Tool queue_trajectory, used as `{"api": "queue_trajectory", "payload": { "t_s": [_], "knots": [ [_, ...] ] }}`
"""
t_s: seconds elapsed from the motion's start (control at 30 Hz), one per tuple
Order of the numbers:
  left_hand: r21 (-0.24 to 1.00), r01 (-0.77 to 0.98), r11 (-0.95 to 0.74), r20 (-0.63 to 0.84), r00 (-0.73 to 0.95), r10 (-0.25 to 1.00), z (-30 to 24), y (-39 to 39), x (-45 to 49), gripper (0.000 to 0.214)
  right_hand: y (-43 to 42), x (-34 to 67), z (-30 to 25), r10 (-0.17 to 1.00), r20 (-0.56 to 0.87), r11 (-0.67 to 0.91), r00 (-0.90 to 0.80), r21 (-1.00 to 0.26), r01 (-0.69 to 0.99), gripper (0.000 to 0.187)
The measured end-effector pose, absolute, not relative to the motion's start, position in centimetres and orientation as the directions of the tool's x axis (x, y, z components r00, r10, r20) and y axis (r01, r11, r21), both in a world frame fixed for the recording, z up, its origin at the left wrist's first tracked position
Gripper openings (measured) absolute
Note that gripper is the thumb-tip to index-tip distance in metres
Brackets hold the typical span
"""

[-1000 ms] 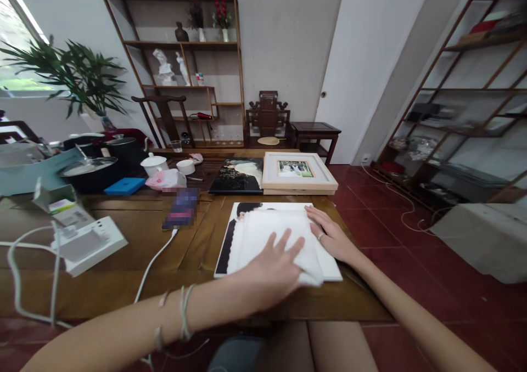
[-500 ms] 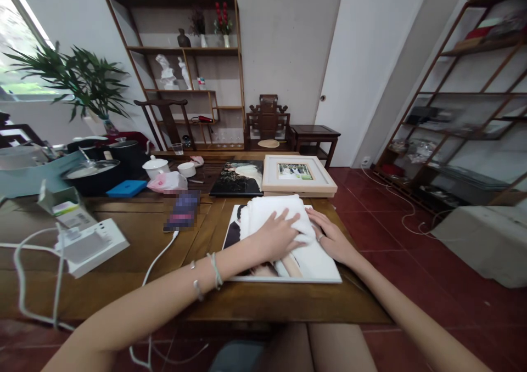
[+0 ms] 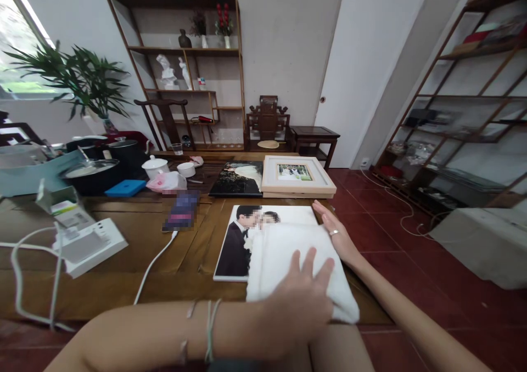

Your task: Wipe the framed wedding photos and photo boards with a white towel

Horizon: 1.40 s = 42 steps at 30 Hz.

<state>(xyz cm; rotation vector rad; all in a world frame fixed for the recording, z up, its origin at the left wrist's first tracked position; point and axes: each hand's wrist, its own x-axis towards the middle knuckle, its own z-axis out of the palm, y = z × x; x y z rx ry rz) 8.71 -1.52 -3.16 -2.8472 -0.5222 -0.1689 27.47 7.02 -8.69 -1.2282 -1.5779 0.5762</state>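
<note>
A photo panel (image 3: pixel 233 254) of a couple in wedding dress lies flat near the table's front edge. Over its lower right part spreads a folded white cloth (image 3: pixel 274 257), which hangs past the panel's near edge. My left hand (image 3: pixel 298 303), fingers spread, rests flat on the cloth close to my lap. At the panel's right edge is my right hand (image 3: pixel 340 240), with a ring on it and its fingers stretched out along that side.
Behind the panel lie a dark photo panel (image 3: pixel 236 179) and a white picture frame (image 3: pixel 327 181). To the left, a phone (image 3: pixel 181 210) trails a white cable (image 3: pixel 154 259). Farther left are a white box (image 3: pixel 96 246), a blue box (image 3: pixel 125 187) and a pan (image 3: pixel 90 169).
My left hand has drawn the white cloth toward me, from the panel's upper part past its near edge, uncovering the couple. My right hand stays at the right side.
</note>
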Motion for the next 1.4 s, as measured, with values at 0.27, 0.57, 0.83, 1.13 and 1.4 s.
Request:
{"api": "queue_trajectory", "payload": {
  "t_s": [0.27,0.57,0.83,1.13,1.4],
  "knots": [
    [-0.165,0.448,-0.879,0.064,0.894,0.444,-1.8,-0.8,4.9,0.025,6.5,26.9,-8.5,0.885,0.446,0.43,-0.133,-0.676,0.599,0.032],
    [-0.041,0.514,-0.857,0.126,0.853,0.506,-1.9,8.8,6.9,0.036,6.5,26.7,-8.3,0.896,0.419,0.419,-0.148,-0.685,0.596,0.047],
    [-0.066,0.523,-0.85,0.162,0.846,0.508,-2.1,10.3,7.1,0.037,6.3,26.6,-8.1,0.931,0.342,0.342,-0.123,-0.71,0.616,0.053],
    [-0.191,0.383,-0.904,0.062,0.923,0.379,-3.3,-0.8,5.2,0.025,6.5,26.9,-8.8,0.914,0.374,0.387,-0.156,-0.692,0.609,0.051],
    [-0.012,0.488,-0.873,-0.011,0.873,0.488,-2.0,2.4,4.1,0.027,6.4,26.8,-8.7,0.922,0.362,0.362,-0.133,-0.694,0.622,0.05]
  ]
}}
